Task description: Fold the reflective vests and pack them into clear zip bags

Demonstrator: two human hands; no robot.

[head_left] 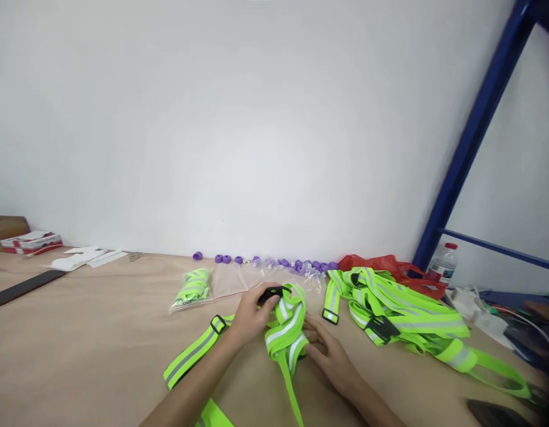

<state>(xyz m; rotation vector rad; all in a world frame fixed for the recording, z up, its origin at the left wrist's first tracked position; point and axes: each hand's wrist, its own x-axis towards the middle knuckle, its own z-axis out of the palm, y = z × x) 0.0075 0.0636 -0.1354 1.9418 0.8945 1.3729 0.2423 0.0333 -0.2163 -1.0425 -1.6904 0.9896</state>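
A neon-green reflective strap [286, 332] with silver stripes lies bunched in loops between my two hands. My left hand [253, 314] is closed on a black buckle [273, 293] at the top of the bundle. From the right, my right hand [325, 353] holds the looped strap with curled fingers, some hidden behind it. One end of the strap hangs down toward the bottom edge. Under my left forearm runs a green strap length with a black slide adjuster [218, 324]. Another green piece [213, 415] shows at the bottom edge.
A heap of green straps [399, 308] spreads on the right. Behind my hands are a bagged strap [193, 286], clear plastic bags [230, 279] and several purple caps [296, 265]. A red bag [376, 263], a bottle [443, 264] and a blue post [470, 136] stand right; a black strip [25, 287] lies left.
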